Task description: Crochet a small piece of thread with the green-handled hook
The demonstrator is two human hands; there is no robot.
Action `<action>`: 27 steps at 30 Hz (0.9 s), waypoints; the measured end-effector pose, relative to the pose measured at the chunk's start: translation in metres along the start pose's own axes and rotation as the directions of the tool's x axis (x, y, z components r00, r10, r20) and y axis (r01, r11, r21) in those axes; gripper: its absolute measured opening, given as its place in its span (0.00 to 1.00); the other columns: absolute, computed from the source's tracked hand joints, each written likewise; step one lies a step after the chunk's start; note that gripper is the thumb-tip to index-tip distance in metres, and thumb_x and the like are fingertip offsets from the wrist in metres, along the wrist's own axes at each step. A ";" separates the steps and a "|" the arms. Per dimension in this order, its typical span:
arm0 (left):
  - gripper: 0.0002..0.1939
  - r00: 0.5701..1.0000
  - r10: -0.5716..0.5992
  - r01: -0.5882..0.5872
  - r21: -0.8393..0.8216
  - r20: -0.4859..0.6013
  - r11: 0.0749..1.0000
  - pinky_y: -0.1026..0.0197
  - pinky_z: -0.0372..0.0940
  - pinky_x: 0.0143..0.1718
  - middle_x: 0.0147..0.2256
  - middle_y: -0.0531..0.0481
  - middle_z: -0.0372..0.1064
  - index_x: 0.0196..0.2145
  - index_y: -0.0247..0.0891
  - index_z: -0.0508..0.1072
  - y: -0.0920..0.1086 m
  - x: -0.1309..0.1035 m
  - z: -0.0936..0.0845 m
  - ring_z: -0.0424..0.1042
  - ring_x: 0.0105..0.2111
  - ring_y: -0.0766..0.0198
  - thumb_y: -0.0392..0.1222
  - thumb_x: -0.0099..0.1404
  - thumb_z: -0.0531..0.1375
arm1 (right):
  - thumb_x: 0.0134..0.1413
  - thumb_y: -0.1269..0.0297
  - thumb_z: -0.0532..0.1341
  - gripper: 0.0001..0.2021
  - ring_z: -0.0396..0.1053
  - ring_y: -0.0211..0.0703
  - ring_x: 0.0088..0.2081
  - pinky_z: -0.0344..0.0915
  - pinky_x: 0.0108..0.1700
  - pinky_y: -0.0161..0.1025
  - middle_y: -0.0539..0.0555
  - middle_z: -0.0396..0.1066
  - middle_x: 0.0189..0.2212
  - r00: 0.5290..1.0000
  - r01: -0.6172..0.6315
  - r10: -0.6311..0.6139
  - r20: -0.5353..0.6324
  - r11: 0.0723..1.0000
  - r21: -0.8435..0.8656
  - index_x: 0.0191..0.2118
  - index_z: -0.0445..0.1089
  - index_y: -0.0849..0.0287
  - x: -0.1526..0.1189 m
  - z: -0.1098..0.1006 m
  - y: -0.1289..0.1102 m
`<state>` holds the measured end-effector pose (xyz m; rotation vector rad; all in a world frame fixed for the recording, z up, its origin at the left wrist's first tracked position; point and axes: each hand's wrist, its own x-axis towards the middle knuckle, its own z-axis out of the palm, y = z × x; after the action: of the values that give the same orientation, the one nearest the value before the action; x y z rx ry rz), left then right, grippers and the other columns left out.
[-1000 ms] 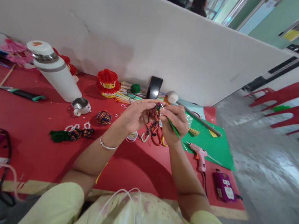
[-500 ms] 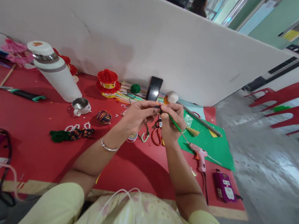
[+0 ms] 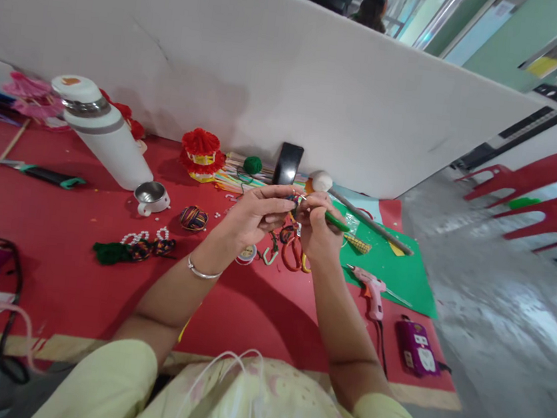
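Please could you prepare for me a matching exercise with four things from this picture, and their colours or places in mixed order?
1. green-handled tool
2. glue gun
3. phone
4. large bottle

A. black, in front of the white panel
B. pink, near a purple box
C. white with a grey band
D. held in the right hand

Pairs: 1-D, 2-B, 3-A, 4-C
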<state>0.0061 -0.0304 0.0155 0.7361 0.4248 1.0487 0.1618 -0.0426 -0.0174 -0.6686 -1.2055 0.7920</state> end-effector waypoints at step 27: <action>0.15 0.973 0.142 -0.125 0.103 -0.180 0.987 0.67 0.42 0.18 0.24 0.54 0.74 0.38 0.38 0.87 -0.005 0.002 0.007 0.53 0.16 0.78 0.37 0.50 0.77 | 0.52 0.43 0.76 0.17 0.69 0.37 0.34 0.71 0.38 0.37 0.46 0.70 0.28 0.952 -0.251 0.290 -0.096 0.922 0.294 0.34 0.79 0.50 -0.007 0.015 0.000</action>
<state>0.0143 -0.0320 0.0165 0.7580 0.5937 1.2376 0.1459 -0.0477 -0.0174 -0.6524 -0.8625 1.1071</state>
